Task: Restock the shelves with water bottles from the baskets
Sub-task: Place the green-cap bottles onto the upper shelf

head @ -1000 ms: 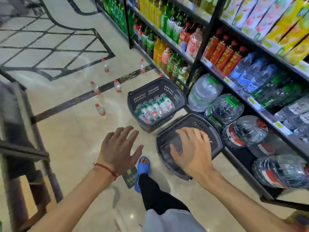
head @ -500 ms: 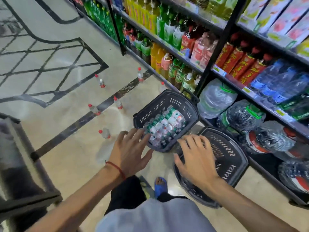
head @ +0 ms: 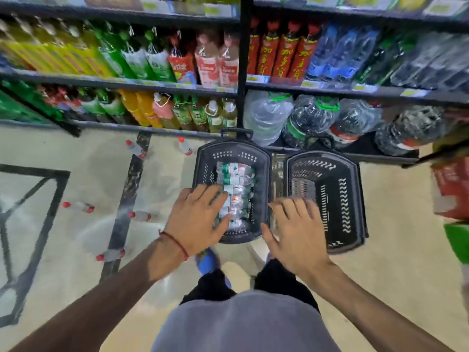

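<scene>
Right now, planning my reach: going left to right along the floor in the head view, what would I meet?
Scattered loose bottles → basket filled with water bottles → empty basket → red carton.

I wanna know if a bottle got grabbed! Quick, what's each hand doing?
Left hand: open, fingers spread over the water bottles in the basket, holding nothing.
Right hand: open, fingers spread, holding nothing.
</scene>
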The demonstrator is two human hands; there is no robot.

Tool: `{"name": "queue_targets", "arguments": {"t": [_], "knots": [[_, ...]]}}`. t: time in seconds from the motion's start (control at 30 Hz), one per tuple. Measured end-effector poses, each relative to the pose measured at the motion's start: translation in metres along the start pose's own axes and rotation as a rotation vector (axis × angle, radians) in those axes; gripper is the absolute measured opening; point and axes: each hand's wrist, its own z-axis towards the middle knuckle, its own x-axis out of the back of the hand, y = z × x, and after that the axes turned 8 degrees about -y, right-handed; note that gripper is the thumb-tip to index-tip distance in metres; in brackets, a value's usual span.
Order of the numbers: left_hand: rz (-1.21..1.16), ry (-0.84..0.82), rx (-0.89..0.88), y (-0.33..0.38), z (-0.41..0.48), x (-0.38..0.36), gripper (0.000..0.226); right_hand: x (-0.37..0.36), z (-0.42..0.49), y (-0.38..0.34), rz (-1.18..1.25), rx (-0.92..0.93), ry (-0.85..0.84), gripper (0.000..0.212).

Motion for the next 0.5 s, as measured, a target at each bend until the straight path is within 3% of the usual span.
{"name": "queue_targets", "arguments": {"t": [0.23, 0.5], "knots": [[0.002, -0.11, -0.166, -0.023, 0.037, -0.01, 0.053, -0.021, -0.003, -0.027, 0.098, -0.249, -0.002, 0.043], [0.007, -0.2, -0.291, -0.025, 0.082, -0.057, 0.046, -0.062, 0.012, -0.022, 0.144, -0.369, -0.007, 0.037]]}}
